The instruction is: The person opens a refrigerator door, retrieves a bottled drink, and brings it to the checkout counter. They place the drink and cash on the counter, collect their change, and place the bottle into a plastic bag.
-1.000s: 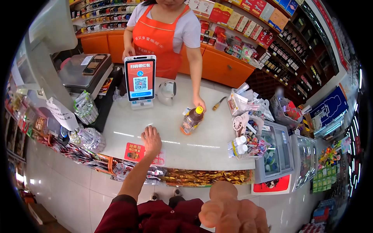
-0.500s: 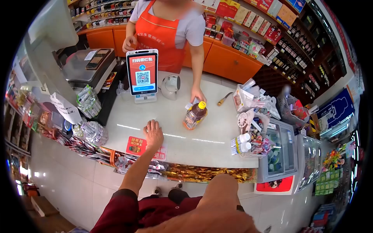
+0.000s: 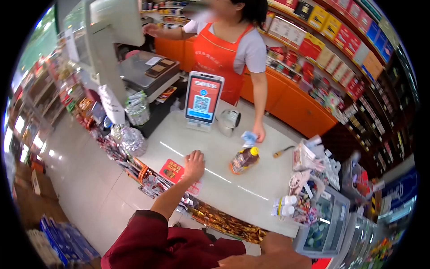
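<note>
Bottle [image 3: 244, 164] stands unheld beside a slip [image 3: 249, 138]

The bottle rests on the counter [image 3: 224, 188], seemingly upright, its yellow cap [image 3: 254, 151] on. It is to the right of the wearer's left hand [image 3: 195, 163] and well apart from it. That hand lies palm down just past the red mat [image 3: 172, 170], fingers loosely bent, with nothing visible in its grasp. The right hand [image 3: 257, 261] is blurred and cut off by the bottom edge, so whether it is clenched or released cannot be told. The facing person's left hand [image 3: 259, 133] pinches the blue-white slip just behind the cap; whether slip and bottle touch is unclear

The likeliest trouble is a topple: no hand steadies the bottle, and a low sweep of the facing person's wrist could catch its cap. The slip looks thin and is held at one end, so a loosened pinch could let it skid over the glossy top or drop behind the bottle. The scanner [image 3: 229, 122] stands left of that arm and might be bumped by a hasty swing. Opposite lies a wooden-handled tool [image 3: 282, 152], which could snag a bottle pushed that way. Should the wearer's forearm drag sideways, the mat beneath might shift, if it is not stuck down
</note>
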`<control>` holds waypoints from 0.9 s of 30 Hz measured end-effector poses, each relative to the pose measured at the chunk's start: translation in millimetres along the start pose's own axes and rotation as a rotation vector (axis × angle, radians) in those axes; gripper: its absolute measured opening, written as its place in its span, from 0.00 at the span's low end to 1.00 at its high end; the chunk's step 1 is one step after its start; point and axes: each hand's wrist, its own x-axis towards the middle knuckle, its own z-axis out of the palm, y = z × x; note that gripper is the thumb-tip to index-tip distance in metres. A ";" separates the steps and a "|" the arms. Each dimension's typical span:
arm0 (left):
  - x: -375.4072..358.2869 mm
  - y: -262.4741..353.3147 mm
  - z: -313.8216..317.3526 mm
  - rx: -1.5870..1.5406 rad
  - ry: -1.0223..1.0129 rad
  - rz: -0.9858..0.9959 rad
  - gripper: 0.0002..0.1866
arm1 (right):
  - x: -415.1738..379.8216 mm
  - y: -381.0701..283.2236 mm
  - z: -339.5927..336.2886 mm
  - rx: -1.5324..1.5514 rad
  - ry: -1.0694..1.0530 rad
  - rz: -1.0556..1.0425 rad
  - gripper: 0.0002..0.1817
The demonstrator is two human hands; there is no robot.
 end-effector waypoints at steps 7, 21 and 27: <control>-1.8 4.6 -14.3 -0.092 0.042 0.013 0.19 | 10.9 -6.5 -22.9 0.033 -0.006 0.081 0.09; 0.4 1.3 -7.7 -0.023 0.053 0.049 0.20 | 15.2 -2.9 -4.8 -0.095 0.082 0.082 0.10; 2.2 -5.3 -5.3 0.025 -0.004 0.035 0.20 | 16.0 0.1 -79.8 -0.831 -0.130 0.252 0.10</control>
